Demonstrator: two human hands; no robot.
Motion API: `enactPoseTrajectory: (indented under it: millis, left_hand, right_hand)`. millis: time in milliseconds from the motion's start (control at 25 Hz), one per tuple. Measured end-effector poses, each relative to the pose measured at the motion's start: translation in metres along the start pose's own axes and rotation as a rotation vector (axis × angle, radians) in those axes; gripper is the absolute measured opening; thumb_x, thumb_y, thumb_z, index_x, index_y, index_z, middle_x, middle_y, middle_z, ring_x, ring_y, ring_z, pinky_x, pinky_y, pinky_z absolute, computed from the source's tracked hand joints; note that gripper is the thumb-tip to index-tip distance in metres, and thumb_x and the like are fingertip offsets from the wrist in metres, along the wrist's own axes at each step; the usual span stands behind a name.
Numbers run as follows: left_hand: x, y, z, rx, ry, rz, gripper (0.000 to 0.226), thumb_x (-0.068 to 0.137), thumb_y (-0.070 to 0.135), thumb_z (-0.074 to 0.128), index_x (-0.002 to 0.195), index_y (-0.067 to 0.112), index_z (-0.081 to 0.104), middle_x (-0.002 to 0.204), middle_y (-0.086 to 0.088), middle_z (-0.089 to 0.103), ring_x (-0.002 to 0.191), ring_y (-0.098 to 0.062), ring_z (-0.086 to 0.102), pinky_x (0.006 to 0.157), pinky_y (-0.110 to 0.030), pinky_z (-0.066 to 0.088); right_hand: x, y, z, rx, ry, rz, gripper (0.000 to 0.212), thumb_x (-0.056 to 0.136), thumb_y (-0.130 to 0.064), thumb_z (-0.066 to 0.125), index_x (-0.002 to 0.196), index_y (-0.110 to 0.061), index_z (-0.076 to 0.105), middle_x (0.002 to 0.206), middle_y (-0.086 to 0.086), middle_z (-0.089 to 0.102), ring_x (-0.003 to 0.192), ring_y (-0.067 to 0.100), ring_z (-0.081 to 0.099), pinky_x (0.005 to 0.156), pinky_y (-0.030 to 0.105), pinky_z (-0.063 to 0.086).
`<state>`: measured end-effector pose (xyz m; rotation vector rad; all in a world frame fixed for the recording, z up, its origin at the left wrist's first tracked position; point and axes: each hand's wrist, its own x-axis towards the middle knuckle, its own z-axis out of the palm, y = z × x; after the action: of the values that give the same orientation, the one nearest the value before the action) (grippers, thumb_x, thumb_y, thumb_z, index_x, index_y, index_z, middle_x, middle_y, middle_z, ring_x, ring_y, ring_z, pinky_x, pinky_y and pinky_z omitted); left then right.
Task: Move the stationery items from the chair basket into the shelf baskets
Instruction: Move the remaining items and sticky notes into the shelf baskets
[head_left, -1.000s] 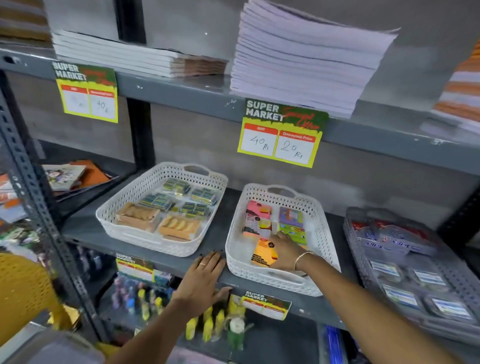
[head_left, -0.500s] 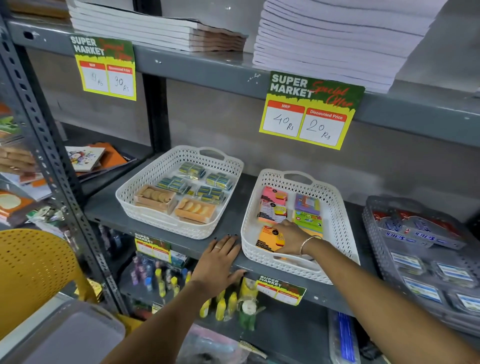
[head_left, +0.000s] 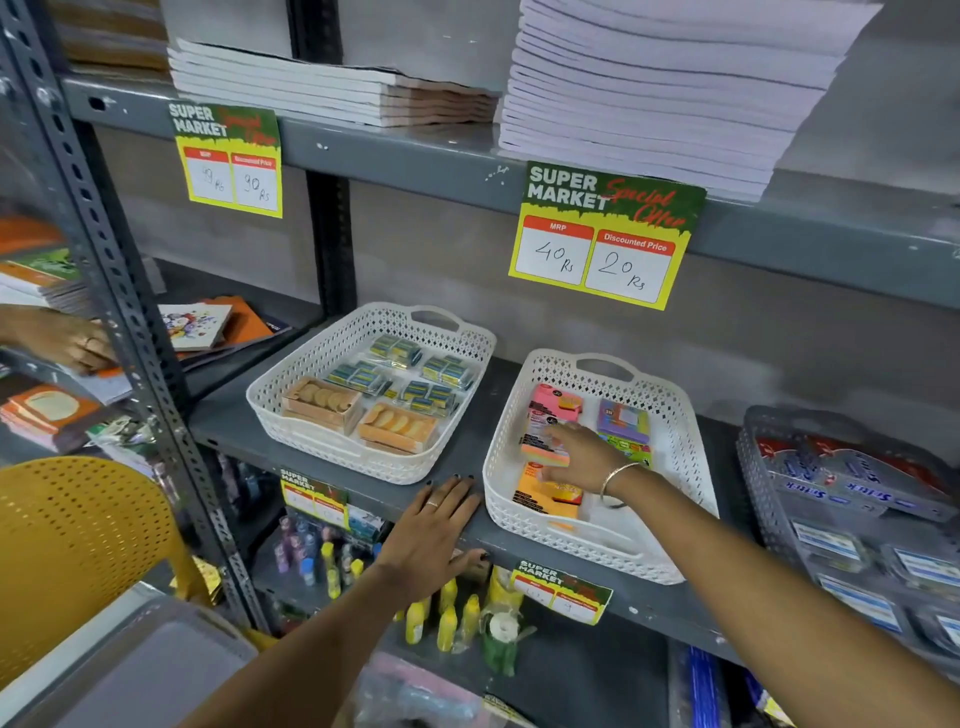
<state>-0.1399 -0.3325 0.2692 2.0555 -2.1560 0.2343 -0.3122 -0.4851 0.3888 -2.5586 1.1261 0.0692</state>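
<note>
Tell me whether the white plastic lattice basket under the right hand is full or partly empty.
Partly empty. The white lattice basket holds only a few sticky note pads, and bare white floor shows at its near end.

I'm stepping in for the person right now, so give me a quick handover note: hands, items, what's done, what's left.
Left hand: flat on the shelf edge, holding nothing.
Right hand: inside the right white basket, fingers on the sticky-note packs; grip unclear.
Left white basket already holds small packs.
Left: whether the chair basket holds more can't be told from here.
</note>
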Motion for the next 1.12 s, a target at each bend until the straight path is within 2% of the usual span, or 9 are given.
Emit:
enactPoseTrajectory:
  millis: [80,200,400,560,720,840,1000,1120]
  left_hand:
    - [-0.016,-0.007,-0.004,0.020,0.010,-0.009,0.068,0.090,0.062,0.024,0.133,0.014,0.047,0.139,-0.007,0.049,0.129,-0.022,0.042,0.106,-0.039,0.033]
    - [-0.056,-0.020,-0.012,0.066,0.054,-0.049,0.066,0.091,0.060,0.026,0.134,0.012,0.039,0.143,-0.008,0.042,0.133,-0.023,0.030,0.111,-0.038,0.010]
    - [-0.148,-0.068,-0.010,0.080,-0.039,-0.271,0.071,0.094,0.061,0.017,0.139,0.010,0.032,0.149,-0.009,0.030,0.138,-0.025,0.020,0.109,-0.042,0.009]
    - [-0.237,-0.118,0.003,-0.011,-0.117,-0.476,0.071,0.093,0.063,0.019,0.139,0.010,0.030,0.147,-0.009,0.031,0.135,-0.025,0.023,0.108,-0.039,0.009]
    - [-0.322,-0.148,0.039,-0.125,-0.239,-0.642,0.077,0.091,0.067,0.023,0.138,0.008,0.041,0.147,-0.012,0.033,0.134,-0.026,0.025,0.110,-0.042,0.008]
    - [-0.381,-0.155,0.076,-0.197,-0.352,-0.756,0.081,0.090,0.068,0.018,0.133,0.007,0.049,0.143,-0.016,0.041,0.134,-0.029,0.029,0.107,-0.048,0.012]
    - [-0.436,-0.146,0.128,-0.235,-0.457,-0.875,0.085,0.090,0.068,0.010,0.129,0.006,0.054,0.139,-0.016,0.046,0.129,-0.033,0.040,0.107,-0.049,0.009]
    - [-0.454,-0.135,0.162,-0.283,-0.508,-0.939,0.085,0.090,0.068,0.010,0.128,0.007,0.056,0.139,-0.016,0.046,0.129,-0.033,0.040,0.101,-0.053,0.019]
  right_hand:
    - [0.007,-0.019,-0.010,0.068,0.117,-0.083,0.048,0.083,-0.024,0.064,0.127,-0.016,0.047,0.129,0.012,0.055,0.118,0.026,0.053,0.098,0.035,0.044]
    - [0.023,-0.071,-0.016,0.156,0.268,-0.232,0.031,0.082,-0.017,0.062,0.113,-0.014,0.058,0.105,0.011,0.065,0.095,0.024,0.060,0.086,0.037,0.050]
    - [0.043,-0.203,0.003,0.218,0.364,-0.520,0.023,0.081,-0.014,0.060,0.104,-0.014,0.061,0.091,0.007,0.068,0.085,0.025,0.062,0.077,0.041,0.052]
    - [0.057,-0.309,0.068,0.157,0.202,-0.708,0.026,0.083,-0.015,0.059,0.109,-0.013,0.059,0.096,0.009,0.066,0.090,0.029,0.061,0.077,0.044,0.052]
    - [0.072,-0.374,0.157,0.086,0.015,-0.728,0.030,0.084,-0.019,0.058,0.114,-0.014,0.056,0.105,0.013,0.064,0.097,0.031,0.061,0.079,0.044,0.053]
    - [0.086,-0.402,0.234,0.025,-0.161,-0.743,0.031,0.083,-0.016,0.058,0.114,-0.010,0.055,0.105,0.015,0.063,0.100,0.034,0.060,0.079,0.045,0.052]
    - [0.106,-0.412,0.339,-0.031,-0.376,-0.754,0.039,0.083,-0.015,0.061,0.120,-0.006,0.053,0.117,0.020,0.059,0.109,0.036,0.056,0.088,0.046,0.050]
    - [0.115,-0.411,0.402,-0.114,-0.496,-0.779,0.045,0.085,-0.015,0.060,0.128,-0.009,0.047,0.129,0.016,0.053,0.120,0.032,0.050,0.093,0.043,0.045]
